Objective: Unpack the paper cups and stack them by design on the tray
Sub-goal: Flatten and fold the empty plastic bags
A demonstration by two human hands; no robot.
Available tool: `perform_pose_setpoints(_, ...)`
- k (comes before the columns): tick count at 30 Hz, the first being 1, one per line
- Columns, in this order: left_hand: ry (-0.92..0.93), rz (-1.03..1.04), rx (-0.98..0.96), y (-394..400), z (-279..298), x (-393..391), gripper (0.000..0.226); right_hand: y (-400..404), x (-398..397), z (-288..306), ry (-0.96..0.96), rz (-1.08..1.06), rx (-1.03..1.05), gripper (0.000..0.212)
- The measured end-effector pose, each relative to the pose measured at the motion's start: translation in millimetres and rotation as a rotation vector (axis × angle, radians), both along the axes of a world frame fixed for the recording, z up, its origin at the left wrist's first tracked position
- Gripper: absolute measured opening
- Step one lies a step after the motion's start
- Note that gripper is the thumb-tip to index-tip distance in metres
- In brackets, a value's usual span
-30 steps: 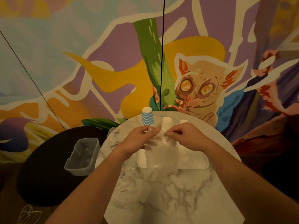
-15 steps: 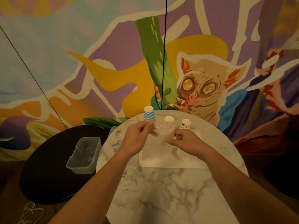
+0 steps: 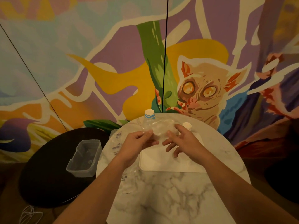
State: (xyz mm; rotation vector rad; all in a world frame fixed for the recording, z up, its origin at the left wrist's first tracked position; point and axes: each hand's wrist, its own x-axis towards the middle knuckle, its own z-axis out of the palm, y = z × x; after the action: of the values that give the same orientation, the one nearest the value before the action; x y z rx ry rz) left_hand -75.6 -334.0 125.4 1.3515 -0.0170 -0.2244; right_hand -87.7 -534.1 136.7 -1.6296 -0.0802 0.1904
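Both hands hold a crumpled clear plastic wrapper [image 3: 157, 129] above the white rectangular tray [image 3: 171, 164].

Left hand [image 3: 137, 143] grip pinches the wrapper's left end; right hand [image 3: 182, 140] fingers spread against its right end. Blue-striped paper cup [image 3: 149, 114] stands upside down on the marble desk [image 3: 169, 196] behind.

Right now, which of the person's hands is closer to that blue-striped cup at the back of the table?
The left. The left hand sits just below the blue-striped cup, pinching the clear plastic wrapper. The right hand is further off to the right, beside the white cup.
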Motion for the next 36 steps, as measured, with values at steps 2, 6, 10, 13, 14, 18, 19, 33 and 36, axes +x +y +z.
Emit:
perform_pose_setpoints(2,-0.049,0.036,0.014,0,0,1,0.019,5,-3,-2,0.078,-0.049,0.183,0.025)
perform_pose_setpoints(6,-0.153,0.081,0.124,-4,0,-3,0.020,16,-4,-9,0.159,-0.215,0.455,0.031)
perform_pose_setpoints(10,-0.293,0.143,0.341,-4,-3,-6,0.021,24,-6,-9,0.164,-0.244,0.499,0.028)
perform_pose_setpoints(13,-0.343,0.138,0.427,-3,-8,-7,0.025,24,-4,-10,0.119,-0.291,0.426,0.018)
perform_pose_setpoints(14,-0.323,0.124,0.415,-5,-9,-8,0.024,25,-3,-11,0.111,-0.324,0.432,0.017)
perform_pose_setpoints(18,-0.184,0.179,0.172,-11,-10,-11,0.022,27,-1,-16,0.070,-0.374,0.474,0.034)
perform_pose_setpoints(19,-0.160,0.221,0.109,-12,-8,-12,0.031,27,-1,-16,0.061,-0.363,0.469,0.038)
perform_pose_setpoints(33,-0.252,0.287,0.163,-34,-9,-12,0.015,36,-4,-14,-0.096,-0.410,0.030,0.028)
perform_pose_setpoints(36,-0.235,0.369,0.114,-39,-7,-11,0.011,33,-1,-19,-0.208,-0.523,-0.079,0.042)
